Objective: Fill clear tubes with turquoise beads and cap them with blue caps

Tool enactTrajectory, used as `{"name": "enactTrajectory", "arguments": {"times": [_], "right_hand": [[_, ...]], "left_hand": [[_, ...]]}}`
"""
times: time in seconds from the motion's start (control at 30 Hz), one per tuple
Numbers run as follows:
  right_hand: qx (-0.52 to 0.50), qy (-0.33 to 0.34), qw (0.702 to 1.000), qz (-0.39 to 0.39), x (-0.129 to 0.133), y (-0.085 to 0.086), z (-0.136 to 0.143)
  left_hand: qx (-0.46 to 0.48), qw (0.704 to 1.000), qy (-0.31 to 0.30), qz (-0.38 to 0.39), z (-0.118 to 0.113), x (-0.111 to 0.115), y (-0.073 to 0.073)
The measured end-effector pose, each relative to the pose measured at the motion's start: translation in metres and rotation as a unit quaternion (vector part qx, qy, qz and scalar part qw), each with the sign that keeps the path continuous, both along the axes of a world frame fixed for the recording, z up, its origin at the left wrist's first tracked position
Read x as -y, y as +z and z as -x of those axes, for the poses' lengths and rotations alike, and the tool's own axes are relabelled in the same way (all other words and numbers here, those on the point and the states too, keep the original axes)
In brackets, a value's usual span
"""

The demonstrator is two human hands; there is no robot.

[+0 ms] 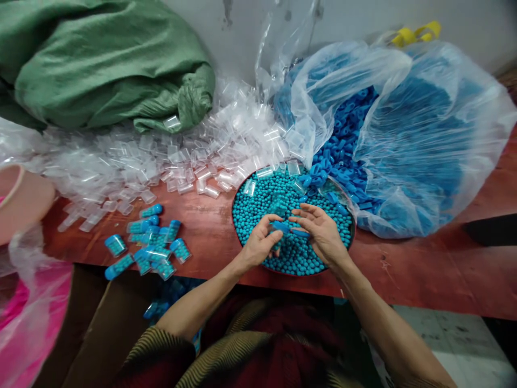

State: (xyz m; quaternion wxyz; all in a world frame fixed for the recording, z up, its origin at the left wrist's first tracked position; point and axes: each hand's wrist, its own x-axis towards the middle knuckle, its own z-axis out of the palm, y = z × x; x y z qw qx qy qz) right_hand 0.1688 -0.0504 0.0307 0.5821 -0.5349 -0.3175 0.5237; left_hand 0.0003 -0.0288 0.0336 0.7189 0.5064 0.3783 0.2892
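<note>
Both hands are over a round basin full of turquoise beads. My left hand pinches a small blue piece between thumb and forefinger; blur hides whether a clear container is attached to it. Close by on the right, my right hand is curled, with a blue cap at its fingertips. A few clear empty containers lie on the beads near the basin's far rim. Left of the basin, several filled containers with blue caps are heaped at the table's front edge.
Loose clear containers spread along the back of the red table. Behind them sits a green sack. An open plastic bag of blue caps leans at the right, touching the basin. A pink tub stands far left.
</note>
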Motion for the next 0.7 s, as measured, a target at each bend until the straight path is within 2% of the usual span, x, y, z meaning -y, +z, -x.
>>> {"name": "enactTrajectory", "arguments": {"times": [0.1,0.17,0.3,0.4,0.5,0.57,0.6,0.7], "right_hand": [[-0.018,0.011,1.000,0.006,0.007,-0.001,0.002],[-0.002,0.012,1.000,-0.003,0.014,-0.004,0.005],[-0.011,-0.027,0.999,-0.030,0.021,-0.012,0.015],[-0.003,-0.013,0.999,-0.029,0.021,-0.015,0.022],[0.097,-0.030,0.994,-0.051,0.019,-0.013,0.022],[0.210,-0.008,0.974,-0.087,0.020,-0.009,0.017],[0.266,0.026,0.957,-0.113,0.021,-0.007,0.014],[0.400,0.137,0.888,-0.182,0.027,-0.003,0.011]], "left_hand": [[0.028,0.997,0.066,0.041,-0.001,0.000,0.001],[0.052,0.993,0.083,0.063,-0.002,-0.001,0.003],[0.077,0.986,0.120,0.088,-0.003,-0.002,0.005],[0.063,0.992,0.094,0.064,-0.004,0.000,0.001],[0.019,1.000,0.020,0.002,-0.005,0.006,-0.002],[-0.011,0.999,0.004,-0.044,-0.005,0.010,-0.001],[-0.019,0.998,0.009,-0.061,-0.005,0.012,-0.001],[-0.014,0.996,0.019,-0.082,-0.005,0.013,0.002]]}}
